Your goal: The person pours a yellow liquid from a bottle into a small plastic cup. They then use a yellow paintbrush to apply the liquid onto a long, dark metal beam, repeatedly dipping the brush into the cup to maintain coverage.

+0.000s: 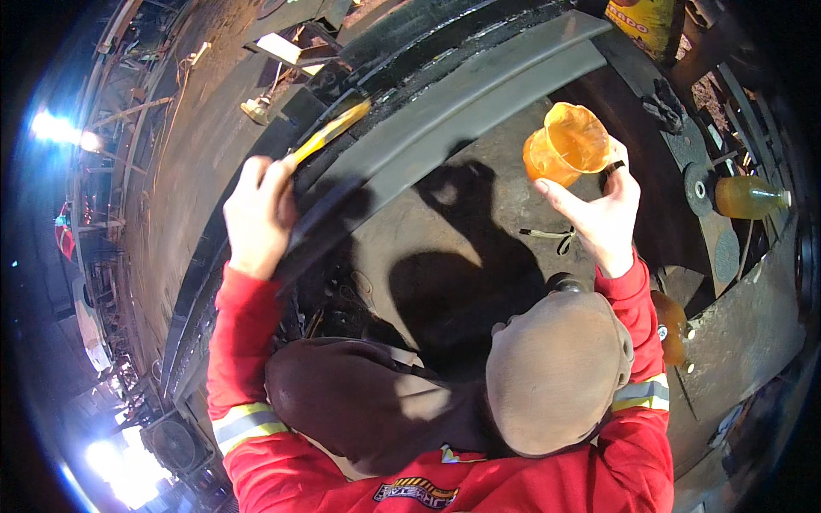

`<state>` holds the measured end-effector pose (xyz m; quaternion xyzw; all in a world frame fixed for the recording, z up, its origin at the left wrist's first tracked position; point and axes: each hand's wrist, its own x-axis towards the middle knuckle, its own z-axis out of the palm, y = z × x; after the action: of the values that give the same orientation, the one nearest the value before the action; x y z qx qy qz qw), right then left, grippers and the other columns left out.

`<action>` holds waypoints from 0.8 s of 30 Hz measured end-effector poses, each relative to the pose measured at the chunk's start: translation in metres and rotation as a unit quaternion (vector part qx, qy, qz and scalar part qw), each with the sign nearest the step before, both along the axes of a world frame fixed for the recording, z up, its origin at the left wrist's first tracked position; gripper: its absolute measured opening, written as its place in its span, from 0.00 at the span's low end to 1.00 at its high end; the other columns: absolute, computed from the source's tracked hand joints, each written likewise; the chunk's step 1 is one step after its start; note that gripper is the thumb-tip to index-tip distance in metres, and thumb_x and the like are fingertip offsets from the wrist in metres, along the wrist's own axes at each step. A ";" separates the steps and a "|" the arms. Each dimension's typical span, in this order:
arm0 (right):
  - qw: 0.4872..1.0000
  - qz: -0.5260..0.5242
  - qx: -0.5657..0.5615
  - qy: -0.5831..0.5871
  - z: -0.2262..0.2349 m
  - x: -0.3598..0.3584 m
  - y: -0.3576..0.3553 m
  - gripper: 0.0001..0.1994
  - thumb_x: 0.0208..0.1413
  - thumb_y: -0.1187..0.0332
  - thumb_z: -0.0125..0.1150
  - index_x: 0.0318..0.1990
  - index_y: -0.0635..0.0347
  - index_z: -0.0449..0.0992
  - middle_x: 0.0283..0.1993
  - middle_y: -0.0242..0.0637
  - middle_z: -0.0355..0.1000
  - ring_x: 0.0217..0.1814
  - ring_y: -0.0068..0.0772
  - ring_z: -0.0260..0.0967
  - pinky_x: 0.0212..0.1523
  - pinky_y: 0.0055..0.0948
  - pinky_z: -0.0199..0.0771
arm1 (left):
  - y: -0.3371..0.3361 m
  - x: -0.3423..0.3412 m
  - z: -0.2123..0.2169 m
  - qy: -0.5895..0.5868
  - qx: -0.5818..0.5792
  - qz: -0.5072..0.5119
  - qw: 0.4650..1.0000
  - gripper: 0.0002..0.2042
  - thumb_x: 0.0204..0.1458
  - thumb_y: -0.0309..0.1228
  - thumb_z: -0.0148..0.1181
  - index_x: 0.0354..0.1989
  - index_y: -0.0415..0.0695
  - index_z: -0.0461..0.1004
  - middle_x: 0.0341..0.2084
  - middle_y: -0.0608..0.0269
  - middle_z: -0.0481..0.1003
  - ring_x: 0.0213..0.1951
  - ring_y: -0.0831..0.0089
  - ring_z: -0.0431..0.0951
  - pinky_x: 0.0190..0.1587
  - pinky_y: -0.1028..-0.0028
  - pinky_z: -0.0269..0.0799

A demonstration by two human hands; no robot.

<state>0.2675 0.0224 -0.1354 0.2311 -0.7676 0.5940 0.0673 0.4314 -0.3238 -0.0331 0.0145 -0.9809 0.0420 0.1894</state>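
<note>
Seen from the head camera, the person I'm watching sits with knees bent. The left hand [256,218] is closed around one end of a slim yellow tool [335,131]; its far tip reaches over a long dark metal beam [462,111], though whether it touches I can't tell. Over on the right, the right hand [609,214] grips an orange cup [547,158] with a flared, uneven rim, thumb on the near side, held up above the shadowed floor [385,244]. Farther right, a bottle of yellowish liquid [744,197] lies on its side beside a round abrasive disc [698,203].
</note>
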 end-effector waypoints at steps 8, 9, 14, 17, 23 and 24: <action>1.000 -0.017 -0.009 -0.004 -0.004 -0.005 0.005 0.29 0.33 0.63 0.84 0.43 0.64 0.75 0.50 0.39 0.70 0.53 0.31 0.69 0.57 0.32 0.67 | 0.001 0.010 0.026 0.054 0.017 -0.016 0.998 0.07 0.49 0.17 0.65 0.36 0.39 0.77 0.27 0.56 0.72 0.29 0.63 0.76 0.34 0.71 0.72; 1.000 -0.009 -0.009 -0.005 -0.004 -0.004 0.004 0.28 0.33 0.63 0.84 0.42 0.65 0.75 0.49 0.39 0.69 0.53 0.31 0.69 0.57 0.32 0.67 | 0.000 0.008 0.027 0.047 0.014 -0.015 0.999 0.07 0.50 0.17 0.65 0.36 0.39 0.77 0.27 0.55 0.72 0.29 0.63 0.76 0.34 0.71 0.72; 1.000 0.001 -0.002 0.000 -0.004 0.001 0.003 0.28 0.33 0.63 0.84 0.41 0.65 0.75 0.49 0.39 0.69 0.53 0.32 0.68 0.57 0.32 0.66 | -0.009 0.030 0.027 0.002 -0.005 0.011 1.000 0.07 0.49 0.18 0.66 0.37 0.38 0.77 0.27 0.55 0.71 0.27 0.62 0.75 0.33 0.70 0.72; 1.000 -0.006 -0.004 -0.008 -0.003 0.000 0.002 0.29 0.33 0.62 0.84 0.43 0.64 0.76 0.50 0.40 0.70 0.53 0.33 0.69 0.57 0.32 0.67 | 0.001 0.028 0.029 0.031 -0.003 -0.020 0.999 0.08 0.49 0.18 0.66 0.37 0.39 0.78 0.27 0.55 0.72 0.27 0.62 0.75 0.32 0.70 0.72; 1.000 -0.002 0.001 0.002 -0.003 0.002 0.000 0.29 0.33 0.62 0.84 0.43 0.64 0.76 0.50 0.41 0.70 0.53 0.34 0.70 0.57 0.33 0.68 | 0.004 0.014 0.026 0.001 0.000 0.014 1.000 0.08 0.50 0.20 0.65 0.39 0.41 0.79 0.27 0.56 0.72 0.27 0.62 0.76 0.32 0.70 0.73; 1.000 -0.002 0.000 -0.003 -0.003 0.002 0.002 0.29 0.33 0.62 0.84 0.44 0.64 0.76 0.50 0.41 0.70 0.53 0.34 0.70 0.57 0.33 0.68 | 0.002 0.017 0.027 -0.013 0.007 0.024 1.000 0.08 0.50 0.21 0.65 0.39 0.40 0.79 0.27 0.56 0.72 0.28 0.62 0.76 0.32 0.70 0.73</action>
<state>0.2696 0.0247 -0.1387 0.2277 -0.7680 0.5949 0.0662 0.4484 -0.3214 -0.0066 0.0385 -0.9829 0.0402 0.1755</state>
